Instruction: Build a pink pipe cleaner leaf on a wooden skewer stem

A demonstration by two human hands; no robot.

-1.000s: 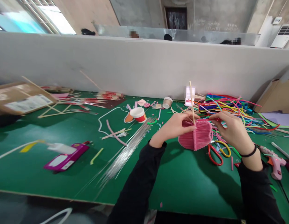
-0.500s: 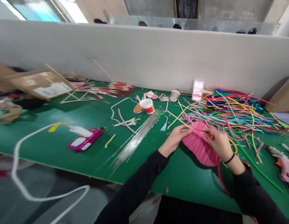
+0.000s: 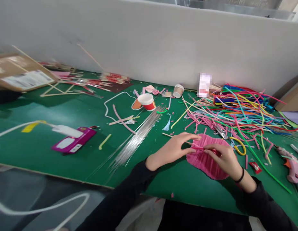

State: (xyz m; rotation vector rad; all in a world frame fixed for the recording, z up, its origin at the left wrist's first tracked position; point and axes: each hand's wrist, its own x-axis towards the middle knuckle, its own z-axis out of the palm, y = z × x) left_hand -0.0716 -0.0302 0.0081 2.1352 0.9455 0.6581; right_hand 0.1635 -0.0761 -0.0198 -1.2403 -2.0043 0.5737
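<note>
A pink pleated fan-like piece point(image 3: 206, 162) lies between my hands, with a thin wooden stick point(image 3: 167, 135) running out from its left side beneath my fingers. At its upper left edge, my left hand point(image 3: 171, 149) rests thumb and fingertips on the piece, with a gap between them where the stick shows. My right hand point(image 3: 223, 158) is closed in a pinch on a bright pink pipe cleaner point(image 3: 199, 148), which lies across the pleats. What the right palm covers is hidden.
Scissors with yellow handles point(image 3: 240, 147) and a heap of coloured pipe cleaners point(image 3: 245, 112) lie to the right, near a pink glue gun point(image 3: 293, 166). Leftward are metal wires point(image 3: 139, 138), a paper cup point(image 3: 147, 102) and a purple power strip point(image 3: 74, 141).
The view has tilted down and shifted. My left thumb and fingers have spread apart, and the pink piece has turned flatter. The scissors beside my right hand have come into fuller view.
</note>
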